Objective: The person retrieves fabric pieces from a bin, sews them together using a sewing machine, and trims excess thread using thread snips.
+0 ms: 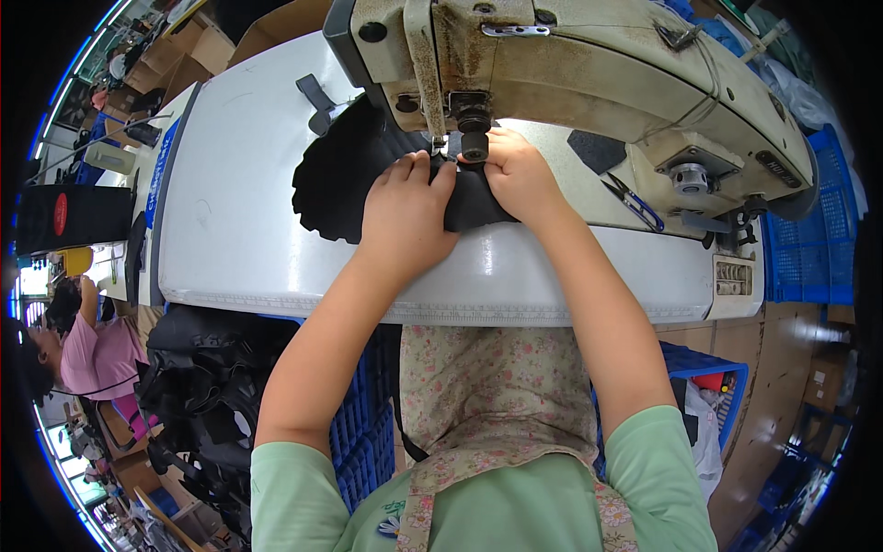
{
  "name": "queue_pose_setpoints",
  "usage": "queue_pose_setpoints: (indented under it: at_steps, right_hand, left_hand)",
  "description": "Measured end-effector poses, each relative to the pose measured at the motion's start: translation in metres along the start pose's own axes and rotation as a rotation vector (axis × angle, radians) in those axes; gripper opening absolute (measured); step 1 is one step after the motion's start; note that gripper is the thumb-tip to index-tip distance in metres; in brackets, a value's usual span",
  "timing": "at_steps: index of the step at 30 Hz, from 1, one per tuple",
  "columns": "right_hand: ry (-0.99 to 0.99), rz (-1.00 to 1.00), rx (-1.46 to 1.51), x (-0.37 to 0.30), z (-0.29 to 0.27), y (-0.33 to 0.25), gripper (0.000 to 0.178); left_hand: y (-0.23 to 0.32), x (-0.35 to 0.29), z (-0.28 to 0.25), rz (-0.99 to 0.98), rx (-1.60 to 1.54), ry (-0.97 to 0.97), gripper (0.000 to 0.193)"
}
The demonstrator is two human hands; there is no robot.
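A: What have the hands got?

B: Both lie on a black fabric piece (368, 175). The left hand (405, 207) is flat, palm down, fingers spread and pressing it to the table (239, 230). The right hand (520, 175) is curled, its fingertips pinching the fabric's edge just below the needle area.

A: Where is the fabric on the table?

B: Near the middle of the white table, reaching from under the sewing machine (589, 74) head toward the front edge, with most of it bunched out to the left of the hands.

A: Anything else on top?

B: Blue-handled snips (635, 202) lie to the right of the right hand, near the machine's base. A small black scrap (596, 150) sits just behind them. A dark strap (317, 101) rests toward the back edge, left of the machine.

A: And around the table?

B: A heap of black pieces (207, 377) sits below the front left corner. Blue crates (809, 230) stand past the right end. Another person in pink (87, 354) is at far left.
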State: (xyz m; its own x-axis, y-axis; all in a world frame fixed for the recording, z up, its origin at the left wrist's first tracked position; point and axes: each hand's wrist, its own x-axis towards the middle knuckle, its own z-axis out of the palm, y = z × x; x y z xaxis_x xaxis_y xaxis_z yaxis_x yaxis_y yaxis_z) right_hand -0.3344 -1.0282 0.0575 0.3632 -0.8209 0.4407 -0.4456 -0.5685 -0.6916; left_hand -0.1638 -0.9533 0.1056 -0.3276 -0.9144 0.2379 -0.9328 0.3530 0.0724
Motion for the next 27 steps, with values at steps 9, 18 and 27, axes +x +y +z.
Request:
queue_pose_setpoints:
  at_steps: [9,18,27]
  right_hand:
    - [0.012,-0.011,0.009,0.0,0.004,-0.002,0.027]
    - [0.014,0.004,-0.027,-0.001,-0.006,-0.009,0.023]
    - [-0.062,-0.126,-0.242,-0.016,-0.012,-0.029,0.022]
  left_hand:
    - [-0.004,0.0,0.0,0.001,-0.014,0.002,0.071]
    - [0.006,-0.001,-0.007,-0.011,0.026,-0.059,0.066]
    - [-0.055,0.003,-0.008,0.195,-0.162,0.003,0.056]
